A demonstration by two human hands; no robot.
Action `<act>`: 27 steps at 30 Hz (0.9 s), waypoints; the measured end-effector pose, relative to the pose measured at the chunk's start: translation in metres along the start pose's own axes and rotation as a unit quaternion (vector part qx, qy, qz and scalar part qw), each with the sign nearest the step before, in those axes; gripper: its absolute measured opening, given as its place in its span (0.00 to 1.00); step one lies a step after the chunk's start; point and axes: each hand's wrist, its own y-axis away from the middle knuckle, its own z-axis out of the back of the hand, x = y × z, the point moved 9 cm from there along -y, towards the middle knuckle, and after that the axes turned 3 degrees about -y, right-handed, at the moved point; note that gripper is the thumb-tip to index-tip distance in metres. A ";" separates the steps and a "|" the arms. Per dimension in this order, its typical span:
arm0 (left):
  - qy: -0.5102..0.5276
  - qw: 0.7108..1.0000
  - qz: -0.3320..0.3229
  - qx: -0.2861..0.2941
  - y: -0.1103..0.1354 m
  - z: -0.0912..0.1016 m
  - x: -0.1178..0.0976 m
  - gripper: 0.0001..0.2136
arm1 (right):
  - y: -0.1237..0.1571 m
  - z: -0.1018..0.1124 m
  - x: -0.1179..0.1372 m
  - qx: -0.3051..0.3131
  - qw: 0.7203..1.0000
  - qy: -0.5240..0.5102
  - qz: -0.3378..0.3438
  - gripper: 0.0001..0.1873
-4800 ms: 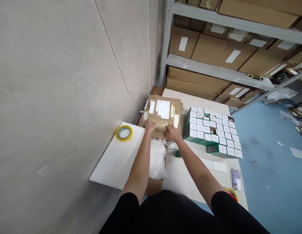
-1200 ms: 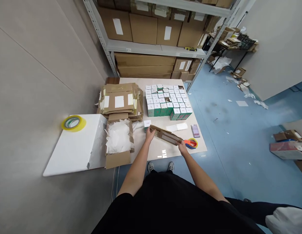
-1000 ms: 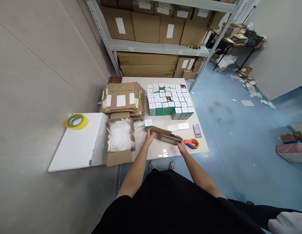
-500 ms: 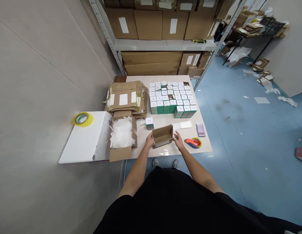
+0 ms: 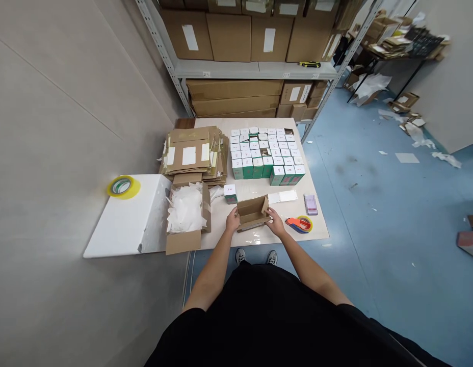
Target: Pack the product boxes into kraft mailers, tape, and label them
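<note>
Between my hands, near the table's front edge, is a small open cardboard box with its inside facing up toward me. My left hand grips its left end, fingers closed on the cardboard. At the right end my right hand holds the wall, where a flap stands tilted inward. Just behind the box's left end sits a single white-and-green carton. White paper slips lie behind its right end. Right of my right hand are an orange-and-blue tape cutter and a yellow tape roll.
Rows of white-and-green cartons stand at the back of the table. Flattened cardboard is stacked left, behind a box of white paper. Another tape roll lies on a white block. Shelving rises behind.
My right hand has closed onto the box's right end, whose flap now leans inward. The left hand keeps its hold. The whole view has shifted slightly.
</note>
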 end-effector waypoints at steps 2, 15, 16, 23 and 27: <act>-0.006 1.000 0.000 0.000 -0.001 -0.001 -0.001 0.24 | 0.005 0.003 0.002 -0.001 0.999 0.032 0.007 0.34; 0.099 0.994 0.043 -0.001 -0.011 -0.006 0.014 0.22 | 0.000 0.004 0.022 0.097 0.982 0.145 0.077 0.46; 0.119 0.991 0.064 -0.003 -0.011 -0.006 0.019 0.22 | 0.002 0.004 0.017 0.099 0.983 0.137 0.068 0.46; 0.141 0.981 0.135 -0.006 -0.010 -0.009 0.031 0.23 | 0.015 0.004 -0.006 0.088 0.994 0.058 -0.006 0.49; 0.102 0.993 0.065 0.000 -0.001 -0.007 0.014 0.22 | 0.008 0.000 -0.004 0.092 0.995 0.036 -0.022 0.47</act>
